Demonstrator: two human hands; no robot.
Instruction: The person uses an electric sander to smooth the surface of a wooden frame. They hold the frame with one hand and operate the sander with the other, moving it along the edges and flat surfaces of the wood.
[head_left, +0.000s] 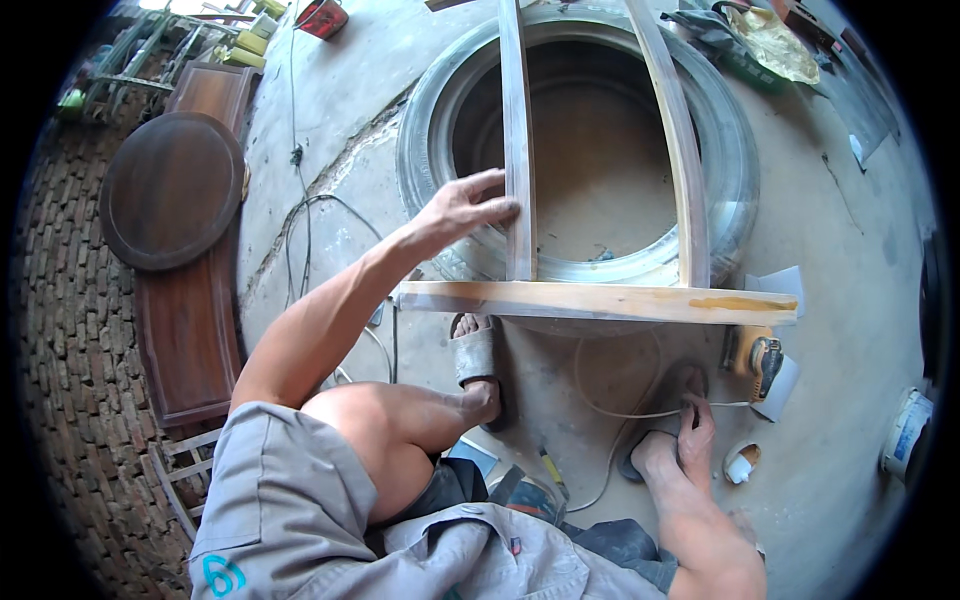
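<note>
Our left hand [465, 208], fingers loosely parted, touches left rail [519, 130] of wooden frame [600, 301] lying over tyre [735, 150]; rail's long axis runs away from us. Our right hand [697, 432], farther off, hangs by right foot [653, 453]; grip we cannot tell.

Room between rails [517, 120]; crosspiece [600, 301] bars near side

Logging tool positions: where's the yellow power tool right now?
Head view, right of centre: the yellow power tool shows just below the right end of the wooden crossbar, next to a white sheet.
</note>
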